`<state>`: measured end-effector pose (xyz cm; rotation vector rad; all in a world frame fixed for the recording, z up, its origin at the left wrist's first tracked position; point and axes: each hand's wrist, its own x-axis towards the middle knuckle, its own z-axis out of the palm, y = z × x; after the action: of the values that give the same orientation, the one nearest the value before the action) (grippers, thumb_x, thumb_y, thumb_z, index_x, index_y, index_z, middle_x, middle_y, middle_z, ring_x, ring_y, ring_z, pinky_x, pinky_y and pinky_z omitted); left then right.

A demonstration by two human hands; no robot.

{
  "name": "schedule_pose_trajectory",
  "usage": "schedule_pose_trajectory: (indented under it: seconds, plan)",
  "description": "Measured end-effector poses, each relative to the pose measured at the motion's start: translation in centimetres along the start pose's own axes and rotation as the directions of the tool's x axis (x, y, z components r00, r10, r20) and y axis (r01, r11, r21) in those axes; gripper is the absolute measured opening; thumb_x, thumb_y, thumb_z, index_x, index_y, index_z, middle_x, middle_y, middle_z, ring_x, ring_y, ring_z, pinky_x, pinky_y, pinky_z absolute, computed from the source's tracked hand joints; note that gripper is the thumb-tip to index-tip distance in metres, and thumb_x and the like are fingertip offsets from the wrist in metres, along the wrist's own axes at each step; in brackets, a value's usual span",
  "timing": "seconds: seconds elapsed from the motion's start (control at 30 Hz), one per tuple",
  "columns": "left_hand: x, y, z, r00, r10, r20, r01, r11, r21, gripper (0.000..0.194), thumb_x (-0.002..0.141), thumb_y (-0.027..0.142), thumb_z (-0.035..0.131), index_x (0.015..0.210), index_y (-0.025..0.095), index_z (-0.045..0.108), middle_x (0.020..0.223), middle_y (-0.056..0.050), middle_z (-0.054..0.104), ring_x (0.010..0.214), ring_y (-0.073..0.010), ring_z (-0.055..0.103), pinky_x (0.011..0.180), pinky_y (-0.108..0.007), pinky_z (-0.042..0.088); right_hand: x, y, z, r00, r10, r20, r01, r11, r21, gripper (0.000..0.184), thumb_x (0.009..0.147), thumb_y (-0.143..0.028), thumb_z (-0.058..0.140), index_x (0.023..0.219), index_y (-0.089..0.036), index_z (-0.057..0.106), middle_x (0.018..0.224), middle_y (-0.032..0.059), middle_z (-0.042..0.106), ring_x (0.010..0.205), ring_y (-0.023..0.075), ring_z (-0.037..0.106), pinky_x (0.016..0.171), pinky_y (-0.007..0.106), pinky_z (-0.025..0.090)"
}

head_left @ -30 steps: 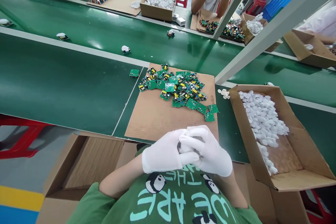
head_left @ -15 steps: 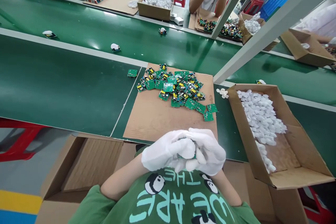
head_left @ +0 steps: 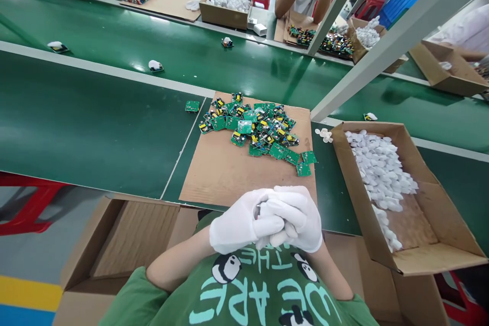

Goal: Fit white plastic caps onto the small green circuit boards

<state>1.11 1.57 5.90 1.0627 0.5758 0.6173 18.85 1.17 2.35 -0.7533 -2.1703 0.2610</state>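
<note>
- Here's the biggest thing on the floor: a long green conveyor belt (head_left: pixel 183 46), sweeping right across the view.
- Just this side of it, the green bench (head_left: pixel 87 127), its edge directly before the person.
- A pale post (head_left: pixel 367 66) slants up between belt and bench, cutting the scene on the right.
- Right side now, an open cardboard box (head_left: pixel 353 193) on the bench, tilted in view, with a heap of white rounded pieces (head_left: pixel 382 168) against its left and far walls.
- Centre stage, a flat cardboard sheet (head_left: pixel 221 173), and on its far half a jumbled pile of circuit boards (head_left: pixel 260 125), some green face up, others showing yellow parts.
- Here are the gloved hands, together in front of the sheet's near edge! The left hand (head_left: pixel 242 221) curls in, grip closed around a small piece; the right hand (head_left: pixel 300 219) laps over it, fingers overlapping, closed on that same piece.
- Left of the sheet, one lone circuit board (head_left: pixel 192 106) lies on the bench.
- Between sheet and box, a little cluster of white discs (head_left: pixel 324 135).
- And smallest to spot, that small piece (head_left: pixel 258 210): it's between the two gloves, only a sliver showing, too hidden to identify.
</note>
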Motion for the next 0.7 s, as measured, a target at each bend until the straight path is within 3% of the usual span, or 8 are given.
schedule_pose_trajectory:
  seconds: [0.07, 0.17, 0.3, 0.4, 0.53, 0.6, 0.7]
  plan:
    - [-0.1, 0.3, 0.1, 1.000, -0.020, -0.018, 0.021, 0.999, 0.031, 0.018, 0.082, 0.029, 0.057, 0.073, 0.014, 0.063, 0.062, -0.001, 0.057, 0.046, -0.0083, 0.046, 0.042, -0.020, 0.035, 0.1, 0.1, 0.0, 0.996, -0.057, -0.074, 0.056, 0.998, -0.009, 0.050, 0.098, -0.055, 0.047, 0.135, -0.022, 0.050, 0.099, 0.0095, 0.069, 0.101, 0.0257, 0.069, 0.083, 0.040, 0.058]
    - [0.0, 0.6, -0.1, 0.998, -0.055, 0.025, 0.055, 0.998, 0.010, 0.009, 0.076, 0.022, 0.057, 0.077, 0.015, 0.063, 0.064, 0.001, 0.056, 0.045, -0.0079, 0.046, 0.046, -0.022, 0.037, 0.1, 0.2, 0.3, 0.991, -0.041, -0.126, 0.043, 0.999, 0.019, 0.053, 0.096, -0.056, 0.048, 0.137, -0.022, 0.049, 0.101, 0.0097, 0.068, 0.099, 0.0253, 0.068, 0.081, 0.040, 0.058]
    - [0.4, 1.0, -0.5, 0.998, 0.008, 0.067, -0.010, 0.999, 0.030, 0.012, 0.062, 0.016, 0.064, 0.072, 0.016, 0.058, 0.065, 0.003, 0.052, 0.057, -0.0108, 0.044, 0.053, -0.024, 0.037, -0.1, 0.2, 0.3, 0.989, -0.079, -0.127, 0.079, 0.997, -0.003, 0.040, 0.099, -0.048, 0.049, 0.131, -0.025, 0.051, 0.108, 0.0102, 0.067, 0.102, 0.0254, 0.067, 0.080, 0.043, 0.057]
    - [0.4, 1.0, -0.8, 0.994, 0.063, 0.090, -0.066, 0.998, 0.024, 0.011, 0.064, 0.019, 0.062, 0.073, 0.017, 0.057, 0.073, 0.000, 0.057, 0.063, -0.0130, 0.047, 0.060, -0.026, 0.041, 0.7, 0.5, 0.0, 0.996, -0.056, -0.065, 0.057, 0.998, 0.006, 0.041, 0.098, -0.051, 0.048, 0.129, -0.024, 0.049, 0.106, 0.0095, 0.068, 0.104, 0.0245, 0.067, 0.082, 0.042, 0.058]
    - [0.3, -0.1, -1.5, 0.987, 0.056, -0.148, -0.032, 0.987, 0.155, 0.014, 0.078, 0.024, 0.059, 0.089, 0.016, 0.062, 0.075, -0.001, 0.059, 0.065, -0.0126, 0.050, 0.063, -0.025, 0.042, 3.0, 0.7, -0.5, 0.992, -0.106, 0.066, 0.106, 0.994, 0.004, 0.035, 0.100, -0.043, 0.049, 0.126, -0.021, 0.051, 0.105, 0.0088, 0.071, 0.108, 0.0213, 0.065, 0.092, 0.038, 0.055]
    - [0.3, -1.0, -2.3, 0.974, 0.076, -0.214, -0.037, 0.983, 0.181, 0.023, 0.085, 0.032, 0.060, 0.101, 0.015, 0.063, 0.074, 0.000, 0.058, 0.059, -0.0102, 0.047, 0.059, -0.024, 0.040, 4.5, 0.8, -0.5, 0.980, -0.133, 0.148, 0.133, 0.991, 0.008, 0.032, 0.098, -0.039, 0.054, 0.124, -0.022, 0.054, 0.106, 0.0078, 0.071, 0.106, 0.0202, 0.065, 0.095, 0.037, 0.053]
    - [0.3, -2.4, -3.7, 0.965, 0.128, -0.228, -0.112, 0.990, 0.080, 0.050, 0.087, 0.055, 0.060, 0.118, 0.016, 0.060, 0.078, -0.002, 0.060, 0.051, -0.0086, 0.044, 0.052, -0.024, 0.038, 7.2, 2.1, -0.7, 0.940, -0.146, 0.308, 0.137, 0.989, 0.052, 0.024, 0.097, -0.034, 0.056, 0.119, -0.025, 0.062, 0.108, 0.0060, 0.071, 0.102, 0.0182, 0.064, 0.095, 0.036, 0.052]
